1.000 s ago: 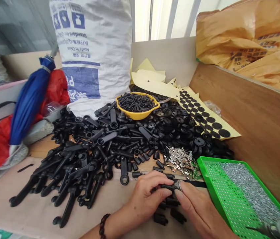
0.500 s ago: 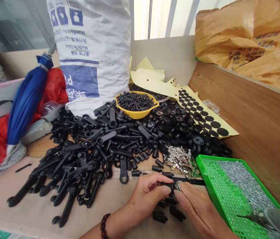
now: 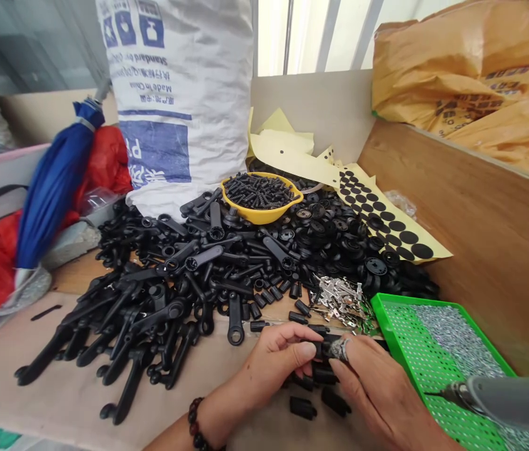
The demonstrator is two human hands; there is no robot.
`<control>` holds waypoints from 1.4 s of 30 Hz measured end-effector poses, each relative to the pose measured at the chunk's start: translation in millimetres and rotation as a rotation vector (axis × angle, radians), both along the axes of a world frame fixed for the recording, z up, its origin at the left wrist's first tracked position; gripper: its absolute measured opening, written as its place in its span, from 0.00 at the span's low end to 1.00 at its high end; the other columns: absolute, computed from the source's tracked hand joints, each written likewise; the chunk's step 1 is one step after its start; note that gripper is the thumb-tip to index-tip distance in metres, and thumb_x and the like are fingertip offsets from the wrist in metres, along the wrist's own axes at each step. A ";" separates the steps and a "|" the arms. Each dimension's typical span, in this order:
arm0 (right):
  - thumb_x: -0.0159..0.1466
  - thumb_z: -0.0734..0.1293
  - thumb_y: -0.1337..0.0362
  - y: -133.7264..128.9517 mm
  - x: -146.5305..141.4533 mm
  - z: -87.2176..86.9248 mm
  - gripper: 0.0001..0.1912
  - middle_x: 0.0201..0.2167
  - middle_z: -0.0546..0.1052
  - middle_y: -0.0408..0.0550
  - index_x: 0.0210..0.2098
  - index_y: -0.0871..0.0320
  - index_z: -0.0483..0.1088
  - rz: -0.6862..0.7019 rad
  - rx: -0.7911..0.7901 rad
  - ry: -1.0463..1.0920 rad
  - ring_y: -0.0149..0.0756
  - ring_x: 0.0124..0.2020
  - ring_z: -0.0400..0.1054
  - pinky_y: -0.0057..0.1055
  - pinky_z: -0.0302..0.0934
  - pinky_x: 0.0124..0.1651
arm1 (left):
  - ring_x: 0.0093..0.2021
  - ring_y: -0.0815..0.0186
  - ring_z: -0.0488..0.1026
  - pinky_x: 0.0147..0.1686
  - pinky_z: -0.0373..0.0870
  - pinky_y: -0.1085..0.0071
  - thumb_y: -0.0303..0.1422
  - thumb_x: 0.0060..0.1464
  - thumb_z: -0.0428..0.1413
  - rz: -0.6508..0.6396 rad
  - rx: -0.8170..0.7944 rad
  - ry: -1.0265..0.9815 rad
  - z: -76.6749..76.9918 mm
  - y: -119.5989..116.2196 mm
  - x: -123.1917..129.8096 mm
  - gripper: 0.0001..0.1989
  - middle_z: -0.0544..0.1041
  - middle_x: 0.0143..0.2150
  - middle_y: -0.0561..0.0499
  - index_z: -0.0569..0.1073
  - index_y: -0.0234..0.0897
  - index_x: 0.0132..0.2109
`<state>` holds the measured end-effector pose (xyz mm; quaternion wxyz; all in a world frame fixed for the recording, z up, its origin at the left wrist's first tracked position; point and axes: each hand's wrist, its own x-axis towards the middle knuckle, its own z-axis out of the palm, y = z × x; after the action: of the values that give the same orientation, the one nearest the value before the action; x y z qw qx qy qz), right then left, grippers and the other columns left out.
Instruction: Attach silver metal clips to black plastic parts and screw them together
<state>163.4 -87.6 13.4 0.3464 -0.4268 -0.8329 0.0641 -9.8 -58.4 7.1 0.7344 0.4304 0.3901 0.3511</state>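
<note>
My left hand (image 3: 280,360) pinches a short black plastic sleeve (image 3: 321,349) between thumb and fingers, low over the table front. My right hand (image 3: 377,382) is closed at the sleeve's right end; a grey band or wrap (image 3: 339,349) shows on one finger. Whatever its fingertips hold is hidden. Under and between the hands lie several loose black sleeves (image 3: 302,407). Just beyond them is a heap of small shiny metal clips (image 3: 339,300).
Black plastic crank handles (image 3: 128,313) are piled to the left, round black discs (image 3: 339,232) behind. A yellow bowl (image 3: 264,216) holds black screw-like pieces. At right stand a green tray (image 3: 400,351) of small metal parts and an electric screwdriver (image 3: 503,398). A white sack (image 3: 217,94) rises behind.
My right hand has rolled slightly over, showing more of its back and the grey band. Both hands stay together at the sleeve. The view has shifted a little.
</note>
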 end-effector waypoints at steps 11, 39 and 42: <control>0.69 0.53 0.65 -6.1 -3.9 -4.5 0.15 0.22 0.70 0.42 0.27 0.54 0.61 -0.060 -0.213 0.131 0.32 0.23 0.65 0.26 0.60 0.27 | 0.30 0.66 0.70 0.32 0.67 0.72 0.40 0.52 0.59 -0.003 0.409 0.161 0.5 -2.0 -2.6 0.14 0.76 0.30 0.48 0.79 0.33 0.39; 0.69 0.53 0.67 -12.0 -10.7 -17.6 0.10 0.27 0.72 0.45 0.33 0.54 0.62 -0.128 -0.150 0.188 0.34 0.28 0.69 0.28 0.66 0.30 | 0.35 0.65 0.74 0.37 0.70 0.74 0.31 0.56 0.57 0.074 0.866 0.256 -4.4 -2.6 -2.5 0.08 0.78 0.34 0.46 0.78 0.33 0.41; 0.70 0.52 0.62 -20.8 -12.2 -28.8 0.12 0.33 0.76 0.47 0.39 0.53 0.65 -0.172 -0.277 0.284 0.36 0.34 0.72 0.29 0.68 0.33 | 0.38 0.66 0.75 0.40 0.71 0.75 0.26 0.58 0.55 0.069 1.048 0.263 -3.8 -0.9 -4.4 0.08 0.78 0.37 0.45 0.75 0.33 0.44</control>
<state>151.2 -108.4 -15.4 0.4026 -0.5266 -0.7195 0.2074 -14.2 -59.3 3.3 0.3544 0.7663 0.2653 0.4656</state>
